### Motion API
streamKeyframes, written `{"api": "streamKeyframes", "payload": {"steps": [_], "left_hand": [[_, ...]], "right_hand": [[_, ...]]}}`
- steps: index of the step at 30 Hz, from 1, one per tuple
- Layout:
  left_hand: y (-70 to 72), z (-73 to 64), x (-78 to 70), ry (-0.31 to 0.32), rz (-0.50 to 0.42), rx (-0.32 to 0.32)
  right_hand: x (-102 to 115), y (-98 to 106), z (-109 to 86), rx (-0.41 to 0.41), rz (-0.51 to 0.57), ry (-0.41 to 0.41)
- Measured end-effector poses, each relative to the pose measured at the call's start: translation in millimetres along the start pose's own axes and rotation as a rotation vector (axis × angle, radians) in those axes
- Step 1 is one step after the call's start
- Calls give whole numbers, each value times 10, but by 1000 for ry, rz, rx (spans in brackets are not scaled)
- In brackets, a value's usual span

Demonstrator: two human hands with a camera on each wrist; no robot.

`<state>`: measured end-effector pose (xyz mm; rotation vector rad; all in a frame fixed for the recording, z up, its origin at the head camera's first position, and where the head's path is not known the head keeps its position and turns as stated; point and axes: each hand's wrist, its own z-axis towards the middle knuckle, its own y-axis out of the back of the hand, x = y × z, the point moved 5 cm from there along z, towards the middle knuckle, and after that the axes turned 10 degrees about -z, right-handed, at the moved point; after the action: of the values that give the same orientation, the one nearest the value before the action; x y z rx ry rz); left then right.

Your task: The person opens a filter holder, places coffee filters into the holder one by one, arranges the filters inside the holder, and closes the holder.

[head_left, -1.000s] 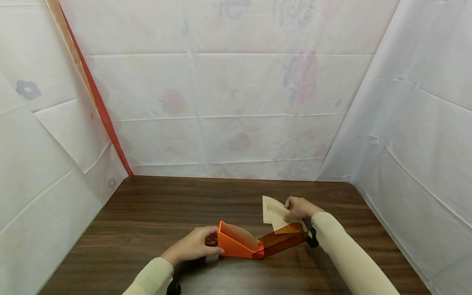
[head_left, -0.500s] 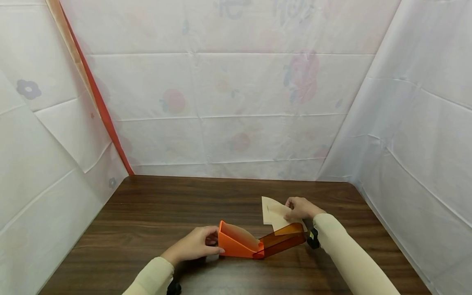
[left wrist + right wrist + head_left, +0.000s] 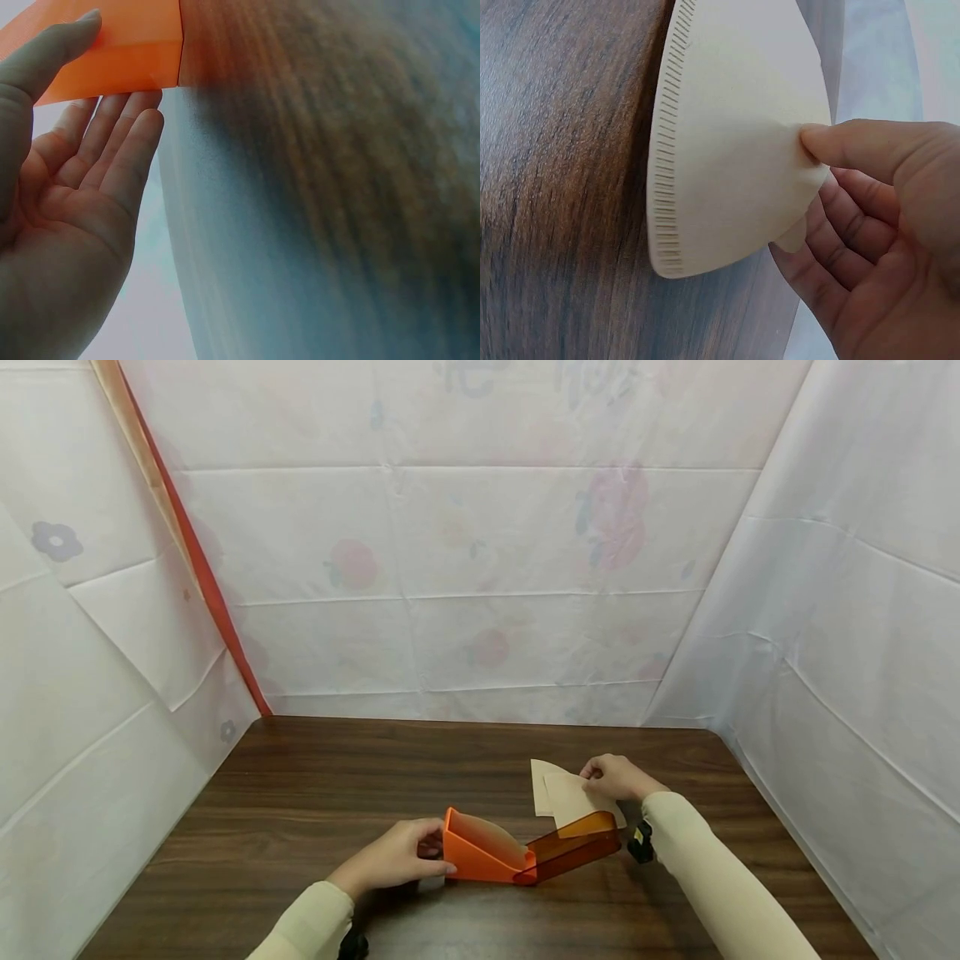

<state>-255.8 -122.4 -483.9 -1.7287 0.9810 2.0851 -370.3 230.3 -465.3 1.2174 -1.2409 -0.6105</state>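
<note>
My left hand [image 3: 397, 858] holds the back end of an orange coffee filter box [image 3: 480, 857], its thumb on the near side and its fingers on the end wall. A tan paper filter stack [image 3: 491, 833] stands inside the box. The see-through amber lid [image 3: 573, 852] is swung open to the right. Above and behind it, my right hand [image 3: 617, 777] pinches a paper coffee filter [image 3: 735, 142] with a crimped edge, thumb on the near face. Another filter [image 3: 540, 787] shows behind it to the left.
The box stands on a dark wood-grain table [image 3: 337, 777]. White patterned cloth [image 3: 480, 568] hangs at the back and both sides, with an orange-red strip [image 3: 202, 568] in the left corner.
My right hand has slid slightly right and up along the filter's edge, so more of the paper shows. The left hand and the box have stayed in place.
</note>
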Motion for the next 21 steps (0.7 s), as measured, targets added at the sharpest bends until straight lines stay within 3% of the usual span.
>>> {"api": "streamKeyframes", "payload": {"steps": [21], "left_hand": [[6, -4, 21, 9, -6, -1]], "right_hand": [[28, 142, -83, -2, 67, 15]]}}
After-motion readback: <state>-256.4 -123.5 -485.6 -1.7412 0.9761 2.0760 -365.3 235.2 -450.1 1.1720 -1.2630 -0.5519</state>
